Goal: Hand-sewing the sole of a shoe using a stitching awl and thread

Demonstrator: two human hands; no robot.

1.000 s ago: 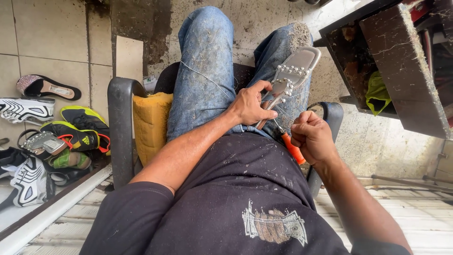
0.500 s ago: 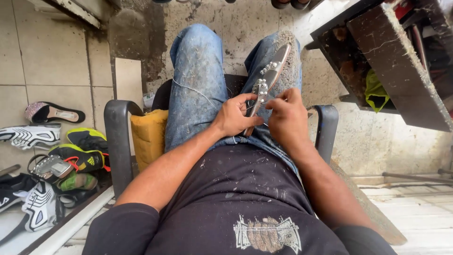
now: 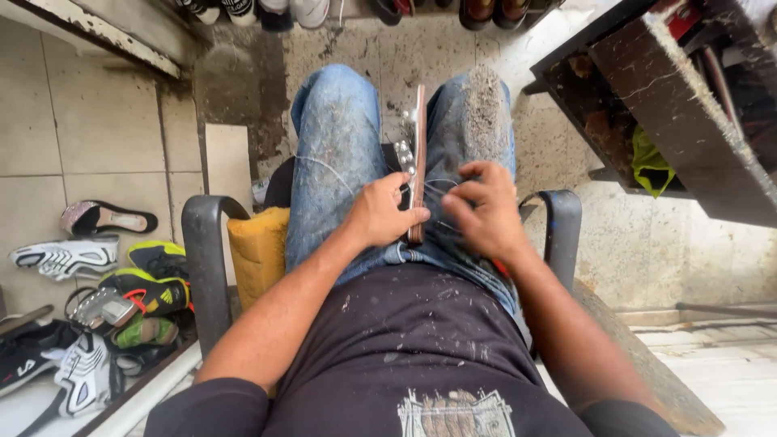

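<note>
Head view: left hand (image 3: 380,214) pinched round brown sandal (image 3: 418,154), held edge-on at frame centre, propped between denim knees for steadiness. Right hand (image 3: 479,212) beside it, grip pressed on thin thread (image 3: 441,184), seemingly for stitching. Shoes (image 3: 89,316) heaped lower left.

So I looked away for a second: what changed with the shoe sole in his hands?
The shoe sole has been turned from flat, tread facing up, to edge-on between the knees. The left hand kept its grip; the right hand shifted to its right side, fingers on thin thread. The person stayed seated in the chair.
</note>
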